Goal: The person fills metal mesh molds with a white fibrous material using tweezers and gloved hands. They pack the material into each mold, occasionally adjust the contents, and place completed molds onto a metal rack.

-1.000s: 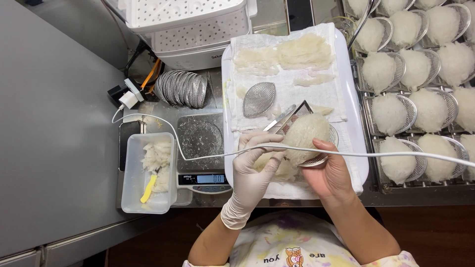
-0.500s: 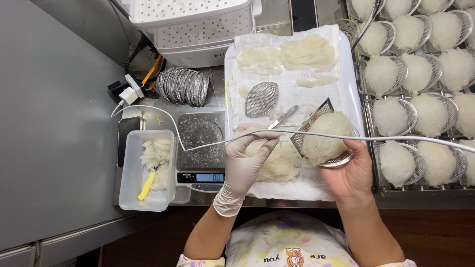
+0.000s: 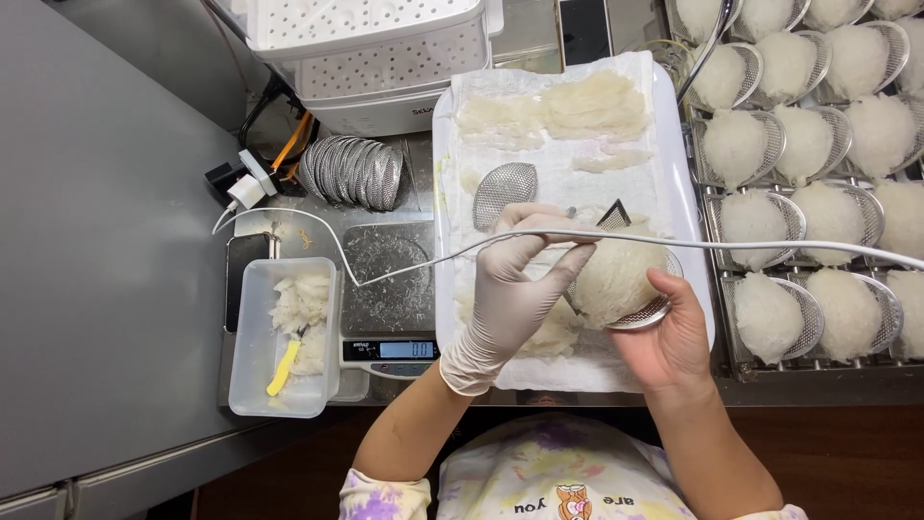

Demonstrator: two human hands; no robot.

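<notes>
Two hands are meeting over the white tray point(image 3: 445, 193): your gloved left hand point(image 3: 510, 289) is pressing curled fingers onto the pale, stringy mound point(image 3: 616, 279), while your bare right hand point(image 3: 674, 337) is cupping the metal mesh cup point(image 3: 643, 316) beneath it. Soft, light, crumbly, I judge; support it by the cup rim.

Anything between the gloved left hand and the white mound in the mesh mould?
Nothing blocks it: left hand already rests on the white mound, held by the right hand. Only a white cable crosses above both.
</notes>
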